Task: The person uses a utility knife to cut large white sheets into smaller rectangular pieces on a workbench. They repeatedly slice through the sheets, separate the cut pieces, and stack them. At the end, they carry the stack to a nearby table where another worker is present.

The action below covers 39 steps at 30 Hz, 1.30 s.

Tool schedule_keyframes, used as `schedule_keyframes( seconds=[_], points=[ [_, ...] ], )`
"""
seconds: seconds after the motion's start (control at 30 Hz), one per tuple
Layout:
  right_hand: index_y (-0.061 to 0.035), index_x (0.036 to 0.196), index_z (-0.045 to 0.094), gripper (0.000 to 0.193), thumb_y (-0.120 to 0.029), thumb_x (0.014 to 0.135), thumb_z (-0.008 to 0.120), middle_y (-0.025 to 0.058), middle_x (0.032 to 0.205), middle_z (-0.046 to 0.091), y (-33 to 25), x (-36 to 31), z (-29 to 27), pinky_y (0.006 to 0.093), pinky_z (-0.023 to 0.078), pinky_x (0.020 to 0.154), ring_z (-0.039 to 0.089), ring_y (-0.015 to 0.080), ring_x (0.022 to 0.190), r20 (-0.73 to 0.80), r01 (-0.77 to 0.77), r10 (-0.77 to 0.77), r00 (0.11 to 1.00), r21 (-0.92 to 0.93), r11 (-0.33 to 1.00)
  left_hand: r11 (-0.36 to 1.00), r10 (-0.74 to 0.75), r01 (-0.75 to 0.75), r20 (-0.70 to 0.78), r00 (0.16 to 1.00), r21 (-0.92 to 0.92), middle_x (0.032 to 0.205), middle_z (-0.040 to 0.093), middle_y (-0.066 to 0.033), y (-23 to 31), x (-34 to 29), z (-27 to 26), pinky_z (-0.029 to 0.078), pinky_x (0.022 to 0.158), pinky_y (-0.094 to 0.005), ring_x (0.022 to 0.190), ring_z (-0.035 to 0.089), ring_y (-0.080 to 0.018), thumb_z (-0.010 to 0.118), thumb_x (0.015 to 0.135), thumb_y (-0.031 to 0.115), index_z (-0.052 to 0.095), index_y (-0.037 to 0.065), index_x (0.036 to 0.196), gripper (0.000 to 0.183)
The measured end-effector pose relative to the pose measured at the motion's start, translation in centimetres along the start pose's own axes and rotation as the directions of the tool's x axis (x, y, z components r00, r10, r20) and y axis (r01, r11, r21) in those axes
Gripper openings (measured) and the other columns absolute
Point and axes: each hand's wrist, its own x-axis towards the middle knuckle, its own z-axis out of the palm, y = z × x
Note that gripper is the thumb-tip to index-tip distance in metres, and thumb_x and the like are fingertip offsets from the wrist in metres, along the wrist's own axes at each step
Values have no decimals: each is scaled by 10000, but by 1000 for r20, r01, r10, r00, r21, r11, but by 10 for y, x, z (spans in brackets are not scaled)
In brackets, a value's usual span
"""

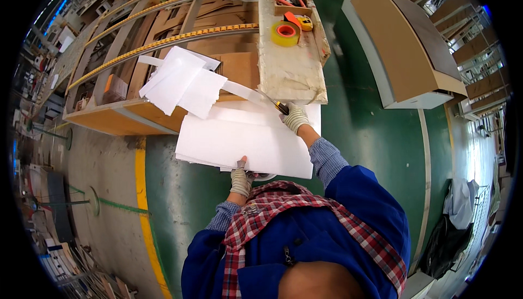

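My right hand [296,118], in a striped work glove, is closed round a yellow and black utility knife [281,107]. Its thin blade points up and left, over the far edge of a stack of white foam sheets [239,142]. My left hand [241,180], also gloved, grips the near edge of the stack, thumb on top and fingers underneath. A pale rounded thing shows partly under that edge, too hidden to name. Beyond the stack, several torn white foam pieces [185,83] lie on the rack, with a narrow white strip running toward the blade.
A worn bench top [291,75] holds a yellow tape roll [278,38], a tape measure [304,23] and a wooden tool box [277,4]. Left of it, a slatted rack [163,34] carries cardboard. A large brown-and-white box [397,37] stands at right on the green floor [376,141].
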Motion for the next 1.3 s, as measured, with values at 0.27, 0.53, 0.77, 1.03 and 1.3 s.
schedule_keyframes(
  seconds=[0.27, 0.53, 0.77, 1.03, 1.3],
  points=[
    [-41, 930, 547, 282, -168, 689, 623, 165, 774, 597, -5, 10, 28, 367, 455, 652, 579, 300, 707, -16, 33, -32, 999, 90, 995, 990, 68, -60, 62, 996, -125, 1079, 484, -128, 22, 7, -39, 429, 796, -481, 992, 469, -298, 671, 673, 323, 414, 62, 1134, 589],
    [10, 848, 532, 267, -123, 659, 667, 37, 681, 539, -28, 29, 3, 279, 422, 518, 475, 135, 576, -123, 40, 24, 992, 491, 870, 993, 96, -90, 85, 992, -71, 944, 519, -135, 38, -9, -25, 510, 530, -389, 761, 552, -275, 699, 663, 287, 430, 40, 1071, 547],
    [17, 937, 544, 334, -107, 649, 658, 65, 706, 551, -60, 35, -59, 287, 418, 558, 504, 161, 611, 63, -99, 77, 995, 562, 821, 992, -85, 72, 135, 987, 103, 685, 563, -83, 20, 5, 26, 502, 507, -330, 552, 554, -211, 688, 704, 307, 503, 79, 932, 372],
    [22, 978, 534, 382, -118, 651, 672, 58, 684, 531, -50, 40, -66, 298, 416, 516, 480, 152, 554, 56, -149, 142, 988, 567, 810, 945, -218, 176, 130, 967, 276, 638, 552, -120, 20, 13, 60, 502, 435, -322, 504, 565, -224, 684, 685, 387, 476, 0, 951, 513],
    [-6, 800, 516, 233, -88, 655, 679, 26, 562, 481, -34, 50, -58, 290, 391, 393, 465, 142, 443, 28, -166, 201, 979, 681, 713, 817, -429, 333, 109, 897, 471, 684, 578, -168, 36, 4, 58, 481, 385, -323, 510, 582, -240, 619, 643, 582, 429, -9, 885, 667]
  ],
)
